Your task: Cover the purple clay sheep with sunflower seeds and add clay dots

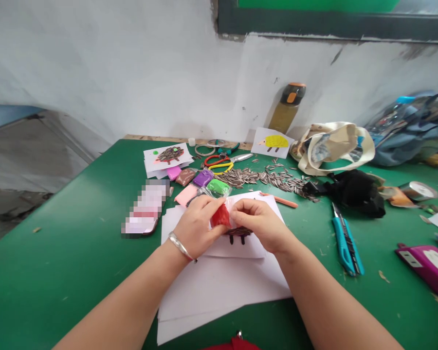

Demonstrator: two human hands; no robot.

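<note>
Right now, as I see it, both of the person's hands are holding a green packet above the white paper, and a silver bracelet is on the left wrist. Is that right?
Not quite: the packet in the left hand and right hand is red, as the head view shows. The rest is correct.

There are two hands (195, 221) (264, 223), one bracelet (180, 245), one red packet (221, 217), one phone (146, 211), one utility knife (346, 245), one yellow hedgehog drawing (276, 141), and sunflower seeds (241, 178) too numerous to count.
</note>
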